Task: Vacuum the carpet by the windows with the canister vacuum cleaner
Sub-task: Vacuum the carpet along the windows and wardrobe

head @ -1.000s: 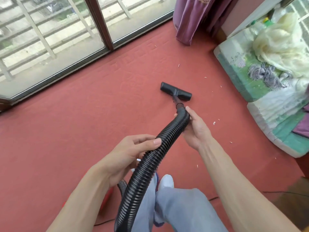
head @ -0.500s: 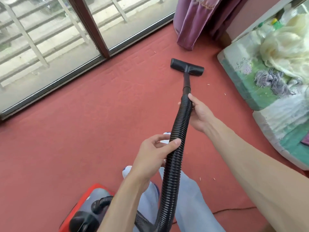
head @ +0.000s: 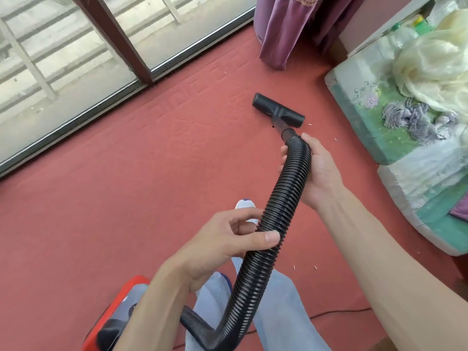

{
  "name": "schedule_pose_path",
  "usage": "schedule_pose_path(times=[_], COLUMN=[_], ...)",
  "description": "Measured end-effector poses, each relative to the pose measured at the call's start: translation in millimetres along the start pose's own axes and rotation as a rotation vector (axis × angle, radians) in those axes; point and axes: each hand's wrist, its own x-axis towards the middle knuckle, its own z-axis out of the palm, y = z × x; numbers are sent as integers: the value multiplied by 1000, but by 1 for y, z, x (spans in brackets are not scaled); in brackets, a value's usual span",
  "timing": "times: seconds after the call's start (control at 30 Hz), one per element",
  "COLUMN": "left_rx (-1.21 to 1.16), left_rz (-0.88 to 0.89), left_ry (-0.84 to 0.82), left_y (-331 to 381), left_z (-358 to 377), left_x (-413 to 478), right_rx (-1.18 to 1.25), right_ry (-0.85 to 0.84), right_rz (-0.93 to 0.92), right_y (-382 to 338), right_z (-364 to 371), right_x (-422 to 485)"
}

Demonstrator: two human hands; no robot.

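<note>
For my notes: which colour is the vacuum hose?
Black, ribbed hose; the head view shows it.

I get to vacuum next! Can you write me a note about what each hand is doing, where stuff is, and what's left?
Left hand: grips the black hose midway, thumb on top.
Right hand: holds the hose near its front end, just behind the floor nozzle.
The nozzle rests on the red carpet; the red canister sits by the legs.
Done: can't tell.
Left: pale specks beside the nozzle, more near the window.
</note>
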Motion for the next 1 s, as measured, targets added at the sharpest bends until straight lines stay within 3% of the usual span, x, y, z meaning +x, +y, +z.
schedule_pose_path(times=[0.13, 0.33, 0.53, 0.77, 1.0], left_rx=[-20, -166, -59, 9, 74], left_rz=[-29, 49, 134, 22, -46], left_ry=[84, 400, 292, 128, 318], left_y=[1, -2, 8, 22, -1], left_z=[-4, 11, 28, -15, 19], left_x=[2, 29, 32, 7, 34], right_rx=[-22, -90, 220, 198, 65], right_ry=[55, 91, 93, 134, 284], right_rz=[7, -40, -69, -15, 7], right_y=[5, -5, -32, -21, 3], right_z=[0, 8, 18, -6, -21], right_x=[4, 34, 12, -23, 17])
